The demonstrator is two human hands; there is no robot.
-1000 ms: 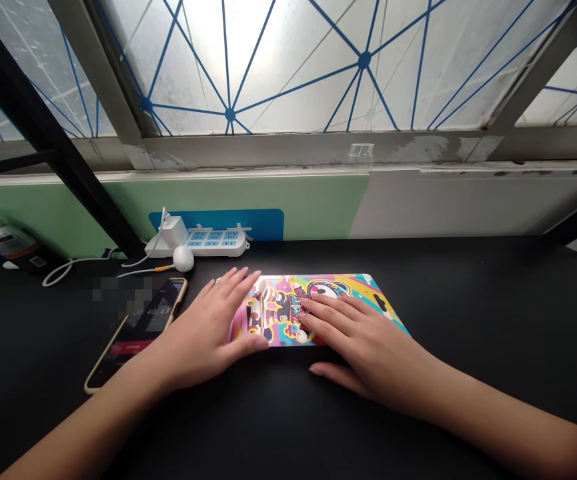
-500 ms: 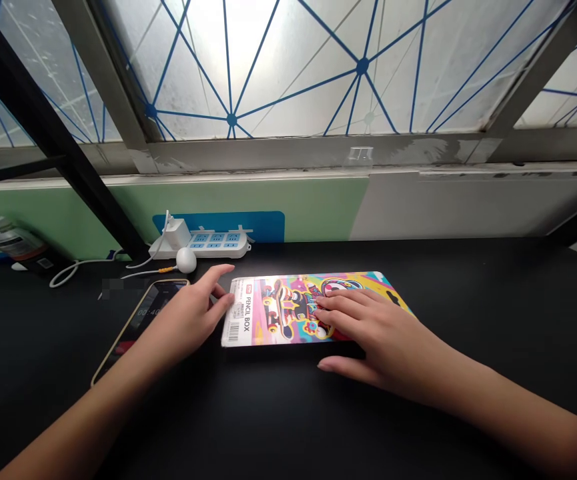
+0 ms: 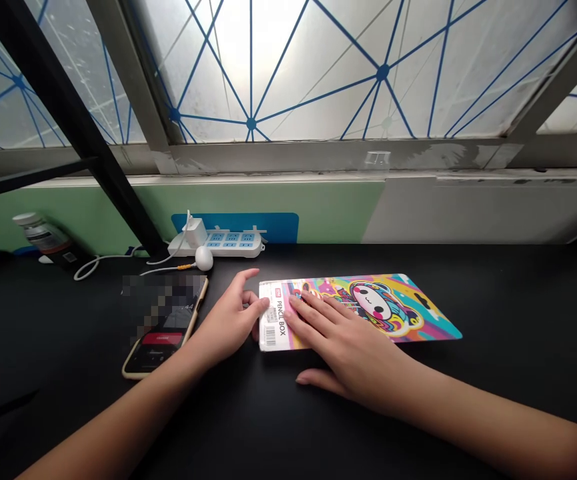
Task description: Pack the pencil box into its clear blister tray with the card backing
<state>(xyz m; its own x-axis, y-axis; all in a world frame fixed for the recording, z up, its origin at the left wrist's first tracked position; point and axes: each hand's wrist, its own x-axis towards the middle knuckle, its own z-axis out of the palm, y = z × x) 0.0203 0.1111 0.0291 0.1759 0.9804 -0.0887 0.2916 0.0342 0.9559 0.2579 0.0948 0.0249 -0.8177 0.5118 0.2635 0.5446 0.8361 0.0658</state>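
Note:
A flat, colourful pencil box [image 3: 393,307] with a cartoon character on its cover lies on the black desk. Its white left end carries a barcode and the words "PENCIL BOX". At that end, my left hand [image 3: 233,317] has its thumb over the edge and its lower fingers curled at the side, with the index finger stretched out beyond. My right hand [image 3: 343,340] rests flat across the left half of the cover, fingers extended and thumb out on the near side. It hides part of the print.
A phone [image 3: 163,340] in a light case lies left of my left hand. Behind stands a white power strip [image 3: 233,244] with a plugged-in adapter [image 3: 195,232] and cables. A dark bottle [image 3: 48,237] with a white cap is at the far left, near a black slanted post [image 3: 113,180].
My right hand has slid left along the cover, uncovering the cartoon face. My left thumb now overlaps the box's left edge. The view has shifted, so everything sits further right.

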